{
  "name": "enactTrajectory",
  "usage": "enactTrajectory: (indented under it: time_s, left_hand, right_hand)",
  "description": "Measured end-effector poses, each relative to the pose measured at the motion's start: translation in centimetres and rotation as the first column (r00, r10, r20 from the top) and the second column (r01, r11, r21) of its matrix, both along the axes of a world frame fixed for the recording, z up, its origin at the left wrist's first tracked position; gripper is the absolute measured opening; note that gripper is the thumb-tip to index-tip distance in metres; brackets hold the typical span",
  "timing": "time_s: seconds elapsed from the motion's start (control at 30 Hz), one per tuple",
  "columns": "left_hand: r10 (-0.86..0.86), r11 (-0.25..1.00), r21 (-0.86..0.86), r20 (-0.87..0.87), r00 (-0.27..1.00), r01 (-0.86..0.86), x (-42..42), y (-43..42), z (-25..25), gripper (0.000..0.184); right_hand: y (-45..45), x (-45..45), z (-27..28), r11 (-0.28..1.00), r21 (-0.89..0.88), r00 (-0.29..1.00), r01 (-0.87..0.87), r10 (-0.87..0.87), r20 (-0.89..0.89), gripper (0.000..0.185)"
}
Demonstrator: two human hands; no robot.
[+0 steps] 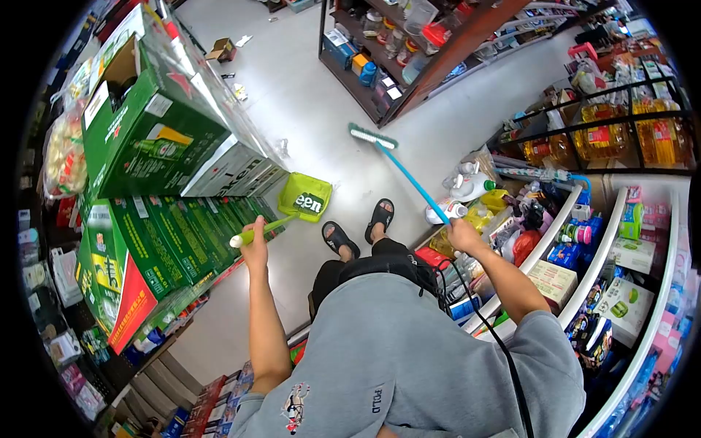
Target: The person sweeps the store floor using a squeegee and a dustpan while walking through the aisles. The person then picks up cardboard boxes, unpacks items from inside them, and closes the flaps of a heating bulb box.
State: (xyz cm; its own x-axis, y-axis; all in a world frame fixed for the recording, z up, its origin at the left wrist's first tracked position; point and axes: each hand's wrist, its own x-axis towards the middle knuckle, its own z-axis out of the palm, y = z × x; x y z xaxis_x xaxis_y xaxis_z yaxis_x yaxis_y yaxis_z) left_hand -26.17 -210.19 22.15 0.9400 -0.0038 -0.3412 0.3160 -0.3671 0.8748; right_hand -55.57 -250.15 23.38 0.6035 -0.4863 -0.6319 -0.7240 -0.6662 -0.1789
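Observation:
My left hand (255, 252) is wrapped round the handle of a lime-green dustpan (318, 187), whose pan is over the floor beside the stacked green boxes. In my right hand (464, 236) is the blue pole of a broom (374, 136). Its green and white head is out in front on the grey floor (292, 95), beyond the dustpan and to its right; the two are apart. My feet in black sandals (339, 239) stand between the two hands.
Green beer boxes (157, 146) are stacked at the left. A dark shelf (380, 109) with jars stands ahead. Curved white-edged shelves (595, 248) with packaged goods and bottles line the right. A small torn carton (221, 50) and scraps lie on the far floor.

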Motion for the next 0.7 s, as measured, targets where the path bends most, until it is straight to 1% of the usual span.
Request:
enactTrajectory:
  time_s: [0.03, 0.07, 0.13, 0.17, 0.2, 0.27, 0.3, 0.37, 0.4, 0.43, 0.47, 0.5, 0.53, 0.57, 0.63, 0.67, 0.7]
  left_hand:
    - [0.011, 1.0, 0.005, 0.002, 1.0, -0.011, -0.2, 0.3, -0.2, 0.035]
    - [0.02, 1.0, -0.015, 0.009, 1.0, -0.02, -0.3, 0.5, -0.7, 0.035]
    - [0.016, 1.0, -0.026, -0.007, 1.0, -0.016, -0.3, 0.8, -0.7, 0.033]
    - [0.019, 1.0, -0.02, -0.002, 1.0, -0.019, -0.3, 0.9, -0.6, 0.033]
    - [0.004, 0.999, -0.053, -0.072, 0.997, -0.008, -0.3, 1.2, -0.5, 0.033]
    - [-0.034, 0.994, -0.113, -0.185, 0.982, 0.013, -0.1, 1.6, -0.5, 0.03]
    - [-0.031, 0.995, -0.103, -0.179, 0.983, 0.013, -0.3, 1.4, -0.3, 0.03]
    - [0.021, 0.993, -0.107, -0.174, 0.985, -0.04, -0.6, 0.9, 0.1, 0.028]
    - [0.04, 0.995, -0.084, -0.185, 0.982, -0.057, -0.8, 0.8, 0.4, 0.026]
    - [0.035, 0.996, -0.073, -0.196, 0.98, -0.05, -1.0, 0.6, 0.6, 0.026]
    - [0.0, 0.996, -0.092, -0.151, 0.989, -0.014, -1.4, 0.5, 0.8, 0.026]
    - [-0.034, 0.993, -0.114, -0.103, 0.994, 0.023, -1.6, 0.4, 1.0, 0.027]
    - [-0.088, 0.991, -0.107, -0.124, 0.988, 0.075, -1.5, 0.5, 1.3, 0.026]
    - [-0.095, 0.991, -0.105, -0.134, 0.986, 0.081, -1.3, 0.5, 1.3, 0.026]
    - [-0.155, 0.982, -0.113, -0.041, 0.987, 0.15, -0.5, -0.3, 1.0, 0.026]
    - [-0.176, 0.977, -0.131, -0.052, 0.983, 0.168, 0.1, -0.7, 1.2, 0.027]
    - [-0.225, 0.974, -0.041, -0.05, 0.973, 0.223, 0.8, -1.2, 1.7, 0.028]
  right_hand:
    - [-0.4, 1.1, 0.0, 1.0, -0.018, 0.998, -0.01, 0.011, 0.057, 0.03]
    - [-1.4, 2.1, -2.1, 0.998, -0.026, 0.992, -0.052, 0.054, 0.115, 0.03]
    - [-1.9, 7.4, -3.2, 0.997, 0.05, 0.991, 0.053, -0.058, 0.121, 0.03]
    - [-2.1, 10.3, -3.7, 0.995, 0.066, 0.99, 0.076, -0.084, 0.115, 0.031]
    - [-2.4, 13.2, -4.4, 0.992, 0.081, 0.988, 0.098, -0.106, 0.111, 0.032]
    - [-3.1, 17.8, -8.9, 0.998, -0.004, 0.996, 0.062, -0.062, 0.058, 0.03]
    - [-2.9, 19.5, -9.6, 0.998, 0.007, 0.996, 0.062, -0.062, 0.064, 0.03]
    - [-2.6, 21.4, -10.7, 0.997, -0.042, 0.996, 0.069, -0.071, -0.053, 0.032]
    - [-2.5, 20.7, -11.1, 0.996, -0.031, 0.995, 0.078, -0.08, -0.059, 0.032]
    - [-2.3, 19.2, -11.2, 0.992, 0.008, 0.989, 0.125, -0.124, -0.075, 0.032]
    - [-2.0, 17.3, -11.4, 0.985, 0.045, 0.982, 0.168, -0.163, -0.095, 0.032]
    - [-2.1, 14.5, -12.5, 0.991, 0.033, 0.987, 0.128, -0.125, -0.097, 0.032]
    - [-2.3, 11.1, -14.0, 0.996, 0.02, 0.992, 0.089, -0.087, -0.096, 0.032]
    - [-2.5, 8.0, -14.4, 0.997, 0.04, 0.991, 0.068, -0.063, -0.114, 0.032]
    - [-2.1, 2.6, -13.1, 0.997, 0.065, 0.983, 0.045, -0.033, -0.18, 0.031]
    - [-2.1, 0.6, -11.7, 0.997, 0.069, 0.974, 0.035, -0.019, -0.224, 0.031]
    - [-2.1, -1.3, -11.2, 0.997, 0.059, 0.973, 0.048, -0.034, -0.226, 0.031]
